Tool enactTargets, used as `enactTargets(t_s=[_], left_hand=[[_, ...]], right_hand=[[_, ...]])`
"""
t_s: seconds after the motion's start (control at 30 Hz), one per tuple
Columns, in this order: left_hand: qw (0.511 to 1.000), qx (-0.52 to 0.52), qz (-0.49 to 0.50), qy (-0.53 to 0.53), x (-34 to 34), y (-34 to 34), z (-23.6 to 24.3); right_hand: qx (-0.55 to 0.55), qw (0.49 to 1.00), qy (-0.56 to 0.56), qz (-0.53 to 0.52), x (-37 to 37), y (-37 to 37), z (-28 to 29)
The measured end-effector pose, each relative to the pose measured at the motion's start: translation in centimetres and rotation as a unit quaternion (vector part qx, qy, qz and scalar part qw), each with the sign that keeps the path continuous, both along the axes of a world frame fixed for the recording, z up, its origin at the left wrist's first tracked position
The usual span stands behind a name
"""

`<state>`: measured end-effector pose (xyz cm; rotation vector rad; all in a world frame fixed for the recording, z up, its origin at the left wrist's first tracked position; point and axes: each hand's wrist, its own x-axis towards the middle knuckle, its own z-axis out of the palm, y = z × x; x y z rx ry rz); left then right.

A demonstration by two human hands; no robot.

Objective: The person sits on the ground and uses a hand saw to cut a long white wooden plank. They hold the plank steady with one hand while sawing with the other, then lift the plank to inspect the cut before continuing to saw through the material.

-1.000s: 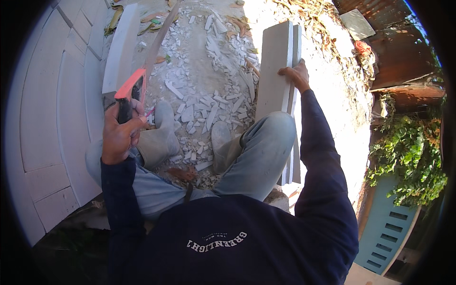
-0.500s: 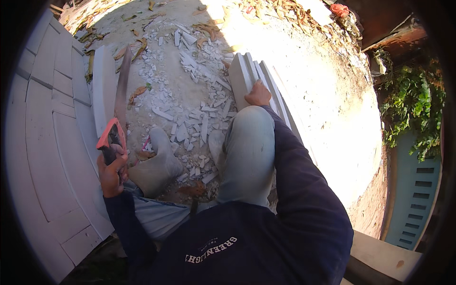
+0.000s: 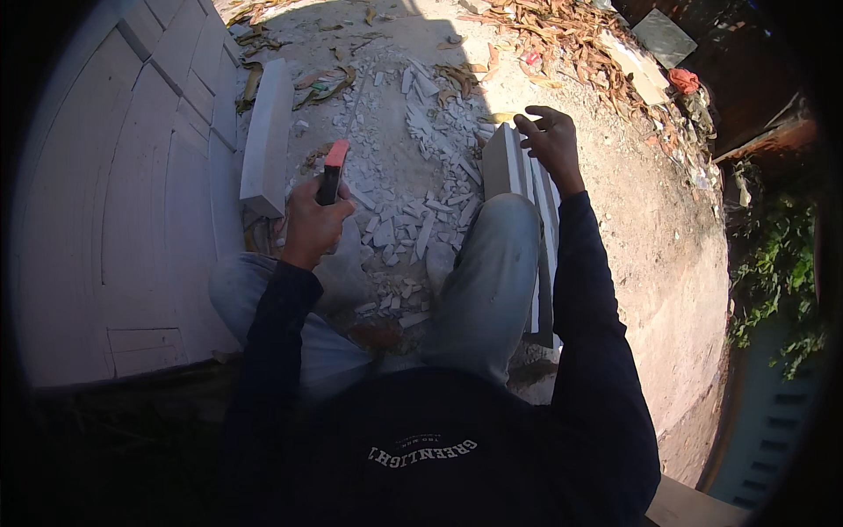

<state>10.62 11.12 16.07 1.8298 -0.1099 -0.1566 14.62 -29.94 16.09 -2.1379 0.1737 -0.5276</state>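
My left hand [image 3: 312, 230] is closed round the black grip of a hand saw [image 3: 335, 162] with a red-edged handle. The saw is turned nearly edge-on, so its blade shows only as a thin line pointing away. At the right, my right hand [image 3: 553, 145] hovers by the far end of several pale slabs [image 3: 502, 167] standing on edge side by side. Its fingers are spread and bent, with nothing in them. The slabs run beside my right knee, which hides part of them. Beyond my left hand, a single long pale block [image 3: 268, 136] lies on the ground.
Stacked pale blocks [image 3: 149, 202] rise along the left. Broken white chips [image 3: 413, 220] litter the ground between my feet. Dry leaves [image 3: 562, 44] and a red crumpled thing [image 3: 683, 81] lie farther off. Green plants [image 3: 773, 299] hang at the right.
My right hand has let go of the slabs and lifted off them, fingers apart. My left hand has brought the saw rightward and turned it edge-on. The view has shifted too.
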Motion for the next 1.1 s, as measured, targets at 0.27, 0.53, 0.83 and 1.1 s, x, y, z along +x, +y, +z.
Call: enactTargets(t_s=[0.27, 0.53, 0.83, 1.1], left_hand=[[0.975, 0.108, 0.084, -0.174, -0.9, -9.3, -2.1], [0.954, 0.149, -0.024, -0.261, -2.8, -8.9, -0.6], [0.808, 0.517, 0.279, -0.042, 19.2, 10.1, -11.1], [0.788, 0.566, 0.185, 0.157, 22.9, 21.0, -21.3]], right_hand=[[0.253, 0.909, 0.263, 0.200, -1.1, 18.2, 3.4], [0.484, 0.827, 0.177, 0.224, -1.8, 14.8, -2.7], [0.374, 0.910, 0.162, 0.077, -3.4, 10.4, -0.9], [0.349, 0.919, 0.186, -0.017, -5.2, 8.4, 0.5]])
